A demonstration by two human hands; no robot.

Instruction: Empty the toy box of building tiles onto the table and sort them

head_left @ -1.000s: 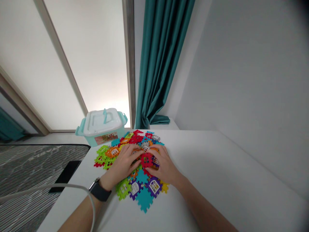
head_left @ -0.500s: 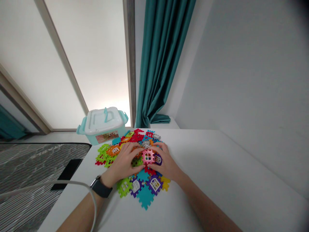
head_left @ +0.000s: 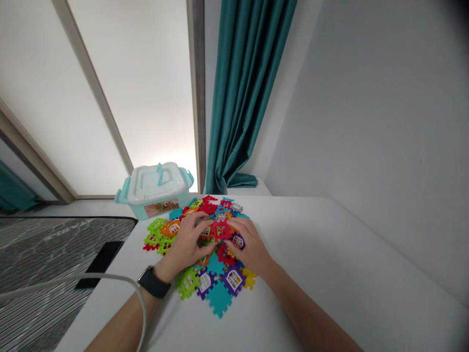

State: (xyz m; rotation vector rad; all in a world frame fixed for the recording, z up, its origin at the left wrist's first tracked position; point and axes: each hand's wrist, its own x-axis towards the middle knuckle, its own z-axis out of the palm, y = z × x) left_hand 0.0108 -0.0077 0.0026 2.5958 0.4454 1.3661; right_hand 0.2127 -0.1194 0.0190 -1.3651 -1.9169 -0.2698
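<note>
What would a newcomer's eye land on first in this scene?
The heap of bright plastic tiles in the middle of the white table, where the left hand and right hand pinch a red tile between them. Next, the teal curtain hanging behind, and the white-lidded storage box just beyond the heap on the left.

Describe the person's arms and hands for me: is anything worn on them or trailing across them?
Both forearms are bare, with no sleeves in view. The left hand has a dark smartwatch on a black band at its wrist, and a pale grey cable loops over that forearm. The right hand and its wrist carry nothing. The fingers are too small in the picture to check for rings.
</note>
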